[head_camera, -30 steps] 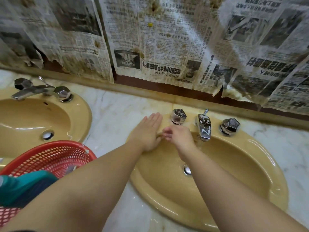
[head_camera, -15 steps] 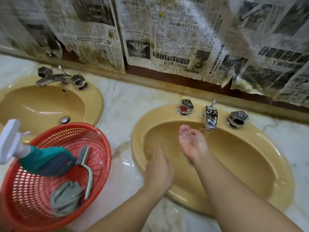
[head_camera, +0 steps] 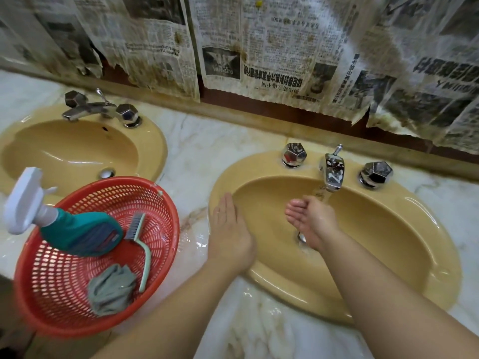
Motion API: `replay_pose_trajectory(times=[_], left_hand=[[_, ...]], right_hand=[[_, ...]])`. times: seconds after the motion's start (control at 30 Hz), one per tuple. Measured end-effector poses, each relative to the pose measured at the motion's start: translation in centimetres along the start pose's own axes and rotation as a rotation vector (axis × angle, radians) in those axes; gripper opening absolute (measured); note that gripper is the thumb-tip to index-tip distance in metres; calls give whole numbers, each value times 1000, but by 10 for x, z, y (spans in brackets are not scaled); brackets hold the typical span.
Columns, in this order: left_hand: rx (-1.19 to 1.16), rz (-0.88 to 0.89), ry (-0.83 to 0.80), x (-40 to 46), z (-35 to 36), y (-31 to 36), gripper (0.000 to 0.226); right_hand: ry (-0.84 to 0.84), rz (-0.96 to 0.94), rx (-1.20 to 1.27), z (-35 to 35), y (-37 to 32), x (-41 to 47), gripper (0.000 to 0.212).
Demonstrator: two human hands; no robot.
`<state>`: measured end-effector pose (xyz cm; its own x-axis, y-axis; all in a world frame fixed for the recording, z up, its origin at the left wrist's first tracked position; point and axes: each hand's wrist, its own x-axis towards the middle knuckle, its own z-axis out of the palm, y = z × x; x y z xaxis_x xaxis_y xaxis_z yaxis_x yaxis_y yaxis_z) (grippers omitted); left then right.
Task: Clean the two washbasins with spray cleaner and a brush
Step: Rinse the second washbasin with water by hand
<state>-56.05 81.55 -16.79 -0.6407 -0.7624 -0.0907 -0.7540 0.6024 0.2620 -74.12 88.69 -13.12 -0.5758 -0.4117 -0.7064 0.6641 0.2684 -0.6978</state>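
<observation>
Neither grip holds anything: left hand [head_camera: 229,237] flat on right washbasin [head_camera: 425,244] rim, right hand [head_camera: 309,218] cupped under running tap [head_camera: 332,174] | step: rinsing, seemingly | spray cleaner [head_camera: 77,233], brush [head_camera: 141,244] in red basket [head_camera: 62,317] on table | next: probably fetch them.

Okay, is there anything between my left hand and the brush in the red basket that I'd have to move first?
Nothing visible blocks it. The left hand rests on the right washbasin's rim; the brush lies exposed in the red basket, its bristle end beside the spray bottle, its handle end beside the grey cloth.
</observation>
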Motion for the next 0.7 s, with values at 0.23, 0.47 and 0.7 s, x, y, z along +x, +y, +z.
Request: replay_pose_trajectory(times=[0.23,0.47,0.7], left_hand=[[-464,343,-266,-58,-20,32,41],[-460,185,61,8,-39,-29,39],[-99,378,45,-43,0,-26,36]], right_hand=[[-32,136,611,-60,-5,32,33],[-316,140,551,-5,-12,13,14],[-538,82,-348,33,36,-60,32]])
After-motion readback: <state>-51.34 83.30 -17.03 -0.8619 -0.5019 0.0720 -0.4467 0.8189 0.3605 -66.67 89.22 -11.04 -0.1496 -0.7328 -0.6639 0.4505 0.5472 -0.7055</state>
